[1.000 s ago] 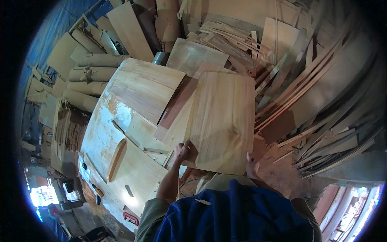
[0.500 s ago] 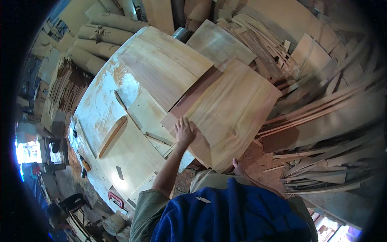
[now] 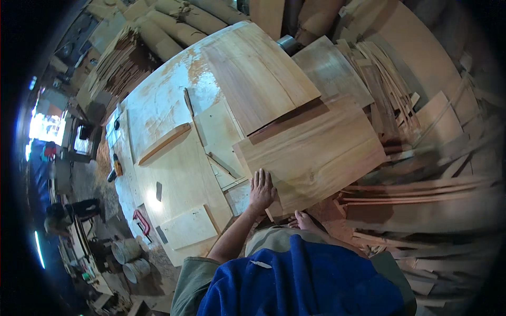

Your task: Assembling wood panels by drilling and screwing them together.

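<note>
A broad wooden panel [image 3: 327, 152] lies in front of me, its far edge beside a second wooden panel [image 3: 258, 73] on the worktable. My left hand [image 3: 262, 192] rests flat on its near left corner, fingers stretched out. At the near edge my right hand [image 3: 307, 222] grips the same panel; the thumb shows, while the fingers are partly hidden at the edge. Left of these, a curved wooden piece [image 3: 164, 143] and a thin wooden strip [image 3: 188, 102] lie on the table.
The worktable [image 3: 150, 108] also bears a red clamp [image 3: 141, 224], a yellow and black drill [image 3: 117, 167] and a small pale board [image 3: 187, 229]. Long wood strips [image 3: 416, 189] are piled at right. Buckets [image 3: 126, 250] stand at lower left, near a person [image 3: 66, 213].
The view has swung, moving the table rightward in the picture. The panel has turned toward the table. My left hand has shifted to its near corner and flattened; my right hand still grips the near edge.
</note>
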The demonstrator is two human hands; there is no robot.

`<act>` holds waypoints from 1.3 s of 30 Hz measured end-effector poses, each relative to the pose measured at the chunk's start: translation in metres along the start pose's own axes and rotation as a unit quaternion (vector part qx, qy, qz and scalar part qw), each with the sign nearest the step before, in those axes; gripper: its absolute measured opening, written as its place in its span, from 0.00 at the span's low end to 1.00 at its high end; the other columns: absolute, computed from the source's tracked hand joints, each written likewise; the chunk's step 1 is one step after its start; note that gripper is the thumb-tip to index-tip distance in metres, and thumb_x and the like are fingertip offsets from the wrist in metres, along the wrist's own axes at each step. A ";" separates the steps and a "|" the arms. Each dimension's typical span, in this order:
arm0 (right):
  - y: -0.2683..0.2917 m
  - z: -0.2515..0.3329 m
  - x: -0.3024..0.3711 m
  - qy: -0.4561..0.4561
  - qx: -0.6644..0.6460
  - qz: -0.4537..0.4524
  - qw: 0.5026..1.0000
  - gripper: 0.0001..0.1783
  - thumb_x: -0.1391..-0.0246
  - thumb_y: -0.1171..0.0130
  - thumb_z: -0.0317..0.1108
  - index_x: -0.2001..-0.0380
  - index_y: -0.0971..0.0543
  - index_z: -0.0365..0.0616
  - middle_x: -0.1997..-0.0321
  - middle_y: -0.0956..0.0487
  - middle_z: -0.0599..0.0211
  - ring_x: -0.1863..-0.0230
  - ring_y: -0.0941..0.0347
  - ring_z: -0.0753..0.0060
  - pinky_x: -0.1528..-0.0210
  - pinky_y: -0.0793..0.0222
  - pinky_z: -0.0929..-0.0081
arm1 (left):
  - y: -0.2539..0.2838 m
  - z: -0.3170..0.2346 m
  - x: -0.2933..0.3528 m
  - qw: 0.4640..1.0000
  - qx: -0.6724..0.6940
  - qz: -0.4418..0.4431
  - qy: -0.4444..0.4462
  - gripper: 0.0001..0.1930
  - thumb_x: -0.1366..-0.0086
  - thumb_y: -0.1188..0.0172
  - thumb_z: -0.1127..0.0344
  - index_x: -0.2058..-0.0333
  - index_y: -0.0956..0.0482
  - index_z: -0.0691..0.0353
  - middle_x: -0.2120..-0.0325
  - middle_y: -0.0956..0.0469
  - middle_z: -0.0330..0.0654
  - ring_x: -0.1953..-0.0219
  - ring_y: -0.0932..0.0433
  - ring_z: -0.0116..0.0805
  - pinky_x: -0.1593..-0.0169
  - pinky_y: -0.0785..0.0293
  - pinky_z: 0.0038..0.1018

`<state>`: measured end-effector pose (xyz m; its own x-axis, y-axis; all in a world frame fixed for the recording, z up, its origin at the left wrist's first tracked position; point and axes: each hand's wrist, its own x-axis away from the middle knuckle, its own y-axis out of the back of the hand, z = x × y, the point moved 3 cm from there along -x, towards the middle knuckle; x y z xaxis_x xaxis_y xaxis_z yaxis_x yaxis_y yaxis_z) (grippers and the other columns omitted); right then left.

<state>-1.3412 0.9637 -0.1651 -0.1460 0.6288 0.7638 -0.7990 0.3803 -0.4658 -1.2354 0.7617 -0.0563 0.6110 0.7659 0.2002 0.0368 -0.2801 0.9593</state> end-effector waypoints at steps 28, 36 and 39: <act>-0.014 -0.067 0.105 0.022 0.570 0.329 0.752 0.22 0.46 0.44 0.48 0.73 0.22 0.35 0.75 0.22 0.56 0.71 0.27 0.71 0.66 0.32 0.70 | -0.038 -0.048 0.375 0.911 0.258 0.126 0.295 0.16 0.43 0.50 0.60 0.61 0.24 0.64 0.71 0.23 0.57 0.64 0.24 0.56 0.59 0.28 0.45; -0.188 -0.206 0.137 -0.066 0.601 0.400 0.689 0.17 0.47 0.43 0.41 0.69 0.22 0.35 0.67 0.20 0.60 0.65 0.26 0.72 0.61 0.31 0.72 | -0.130 0.024 0.695 0.747 0.336 0.022 0.573 0.14 0.49 0.49 0.65 0.66 0.20 0.62 0.66 0.22 0.55 0.61 0.23 0.51 0.56 0.26 0.39; -0.258 -0.260 0.145 -0.015 0.639 0.418 0.645 0.16 0.47 0.44 0.41 0.66 0.22 0.36 0.64 0.21 0.56 0.62 0.25 0.66 0.59 0.30 0.70 | -0.166 0.040 0.795 0.677 0.375 -0.011 0.634 0.14 0.50 0.48 0.65 0.65 0.19 0.61 0.66 0.22 0.54 0.61 0.22 0.49 0.56 0.26 0.37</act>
<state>-1.0042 1.1336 -0.0500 -0.8342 0.2308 0.5008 -0.2587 -0.9658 0.0142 -0.7238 1.3936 -0.0641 -0.5476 0.5231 0.6530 0.7157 -0.1114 0.6895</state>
